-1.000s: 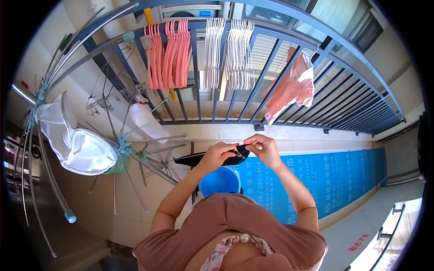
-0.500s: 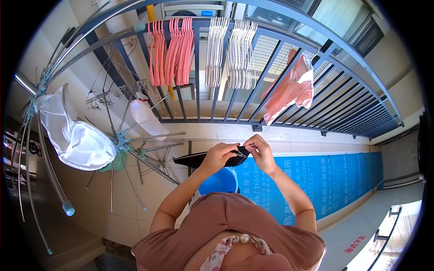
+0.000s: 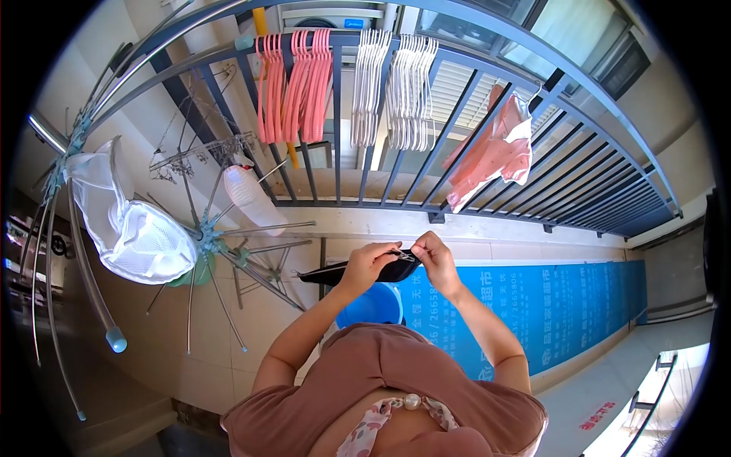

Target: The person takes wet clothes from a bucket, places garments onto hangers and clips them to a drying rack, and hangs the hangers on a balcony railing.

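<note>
My left hand [image 3: 368, 266] and my right hand [image 3: 434, 256] are both closed on a black cloth item [image 3: 329, 273], gripping its upper edge close together. The cloth stretches left from my hands and narrows to a point, with a pale line along its edge. Between my fingers a small shiny metal piece [image 3: 404, 256] shows on the cloth; its exact kind is too small to tell. Just beneath the cloth, in front of my body, stands a blue bucket [image 3: 371, 305], partly hidden by my left forearm.
Pink hangers [image 3: 311, 87] and white hangers [image 3: 412, 91] hang on the dark railing [image 3: 487, 137], with a pink garment [image 3: 493, 152] farther right. Folding drying racks [image 3: 209, 236] and a white mesh bag [image 3: 145, 236] stand left. A blue printed sheet [image 3: 533, 312] covers the right side.
The fingers of my right hand have curled in more tightly at the cloth's edge. The view has shifted slightly; both hands stay at the same part of the cloth.
</note>
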Demonstrator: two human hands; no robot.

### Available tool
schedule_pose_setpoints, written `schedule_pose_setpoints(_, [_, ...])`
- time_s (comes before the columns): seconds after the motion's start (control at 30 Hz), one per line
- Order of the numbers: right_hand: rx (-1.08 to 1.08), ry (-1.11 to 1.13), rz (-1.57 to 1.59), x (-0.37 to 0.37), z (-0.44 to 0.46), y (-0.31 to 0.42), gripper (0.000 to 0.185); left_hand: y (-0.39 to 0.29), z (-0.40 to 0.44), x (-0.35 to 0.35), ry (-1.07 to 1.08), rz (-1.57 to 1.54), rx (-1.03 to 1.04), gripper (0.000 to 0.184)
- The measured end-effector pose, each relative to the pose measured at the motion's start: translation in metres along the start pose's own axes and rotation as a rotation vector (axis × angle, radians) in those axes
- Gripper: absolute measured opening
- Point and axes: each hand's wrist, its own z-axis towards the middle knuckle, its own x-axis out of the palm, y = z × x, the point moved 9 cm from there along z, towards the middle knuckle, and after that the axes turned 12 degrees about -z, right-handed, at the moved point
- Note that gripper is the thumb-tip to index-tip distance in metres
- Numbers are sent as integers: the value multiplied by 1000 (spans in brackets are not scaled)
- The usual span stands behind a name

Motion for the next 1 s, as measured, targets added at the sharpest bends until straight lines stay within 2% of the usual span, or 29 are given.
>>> schedule_pose_setpoints(0.17, [5,-3,15,5,-1,-6,9,-15,2,0,-1,214,202,22])
schedule_pose_setpoints(0.37, [-34,-18,-64,-1,-1,8,10,-29,1,-10,-65,269,197,20])
schedule_pose_setpoints(0.57, [-33,-5,-77,1,1,9,11,-46,5,-9,-93,406,322,21])
schedule_pose_setpoints(0.87, [-37,-11,-84,0,2,12,10,-40,6,-3,-65,413,314,13])
schedule_pose_setpoints(1.0, [-23,-28,-81,1,1,6,10,-42,14,2,16,418,244,13])
